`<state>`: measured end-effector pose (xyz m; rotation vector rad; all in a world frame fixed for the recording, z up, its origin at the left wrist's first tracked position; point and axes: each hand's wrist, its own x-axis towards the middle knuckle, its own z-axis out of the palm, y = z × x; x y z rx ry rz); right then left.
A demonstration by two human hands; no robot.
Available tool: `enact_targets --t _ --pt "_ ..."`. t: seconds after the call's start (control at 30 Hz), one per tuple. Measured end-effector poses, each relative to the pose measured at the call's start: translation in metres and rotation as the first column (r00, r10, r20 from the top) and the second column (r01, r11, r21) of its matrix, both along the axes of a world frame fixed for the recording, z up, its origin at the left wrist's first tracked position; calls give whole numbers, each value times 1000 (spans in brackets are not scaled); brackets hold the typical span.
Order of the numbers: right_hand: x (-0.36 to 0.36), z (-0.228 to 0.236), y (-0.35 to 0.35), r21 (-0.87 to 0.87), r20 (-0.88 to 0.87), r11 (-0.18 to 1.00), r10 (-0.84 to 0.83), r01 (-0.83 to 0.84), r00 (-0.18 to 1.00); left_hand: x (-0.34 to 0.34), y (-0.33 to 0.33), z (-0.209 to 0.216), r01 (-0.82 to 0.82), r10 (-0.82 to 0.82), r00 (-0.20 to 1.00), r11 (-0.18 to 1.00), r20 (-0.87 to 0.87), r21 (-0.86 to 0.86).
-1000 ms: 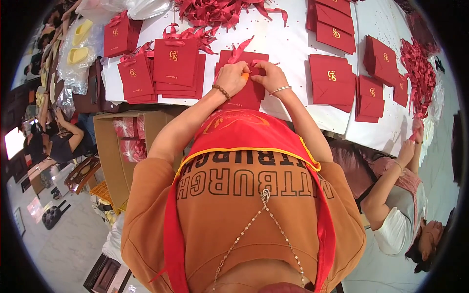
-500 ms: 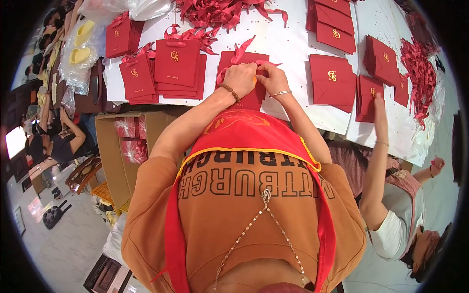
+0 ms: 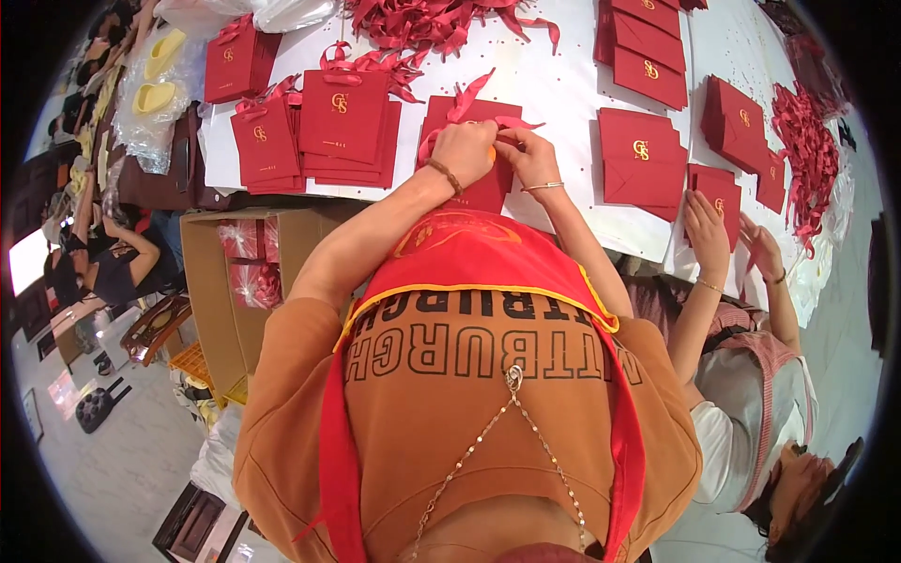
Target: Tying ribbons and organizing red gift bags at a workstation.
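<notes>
1. One red paper bag (image 3: 481, 195) lies flat on the white worktop (image 3: 568, 113), under the person's two hands; one red ribbon (image 3: 472, 92) sits at its top edge, two ends showing.
2. The left hand (image 3: 465, 155), with one brown bracelet (image 3: 445, 175), curls over the ribbon; its fingertips are hidden, so I cannot tell what its grip pinches.
3. The right hand (image 3: 531, 159), with one silver bangle (image 3: 543, 186), bends thumb and fingers in close by the ribbon; I cannot tell whether its grip closes on it.
4. Left of the hands stand three groups of red bags (image 3: 343, 113); to the right, five more groups (image 3: 641, 158).
5. Three heaps of ribbons (image 3: 408, 23) show; two beyond the hands, one far right.
6. At right, one co-worker's two hands (image 3: 706, 228); one touches a bag.
</notes>
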<state>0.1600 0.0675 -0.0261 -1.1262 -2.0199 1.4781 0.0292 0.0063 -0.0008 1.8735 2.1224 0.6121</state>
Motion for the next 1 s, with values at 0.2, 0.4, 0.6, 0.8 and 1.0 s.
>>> enact_targets --t 0.2,0.4,0.6,0.8,1.0 --pt "1 -4 1 -134 -77 991 -25 14 997 -2 -6 -2 -121 141 959 988 244 -95" --pt "1 -3 1 -111 -65 994 11 -18 998 2 -3 2 -73 70 985 997 157 12" --pt "4 9 -3 -100 -34 994 48 -51 998 -19 -1 28 101 -86 991 985 -106 139" --pt "2 17 -11 221 -64 973 87 -71 994 -56 43 24 369 -203 897 832 392 -415" --pt "2 22 -11 392 -38 912 148 -122 988 -54 63 15 485 -101 840 580 533 -654"
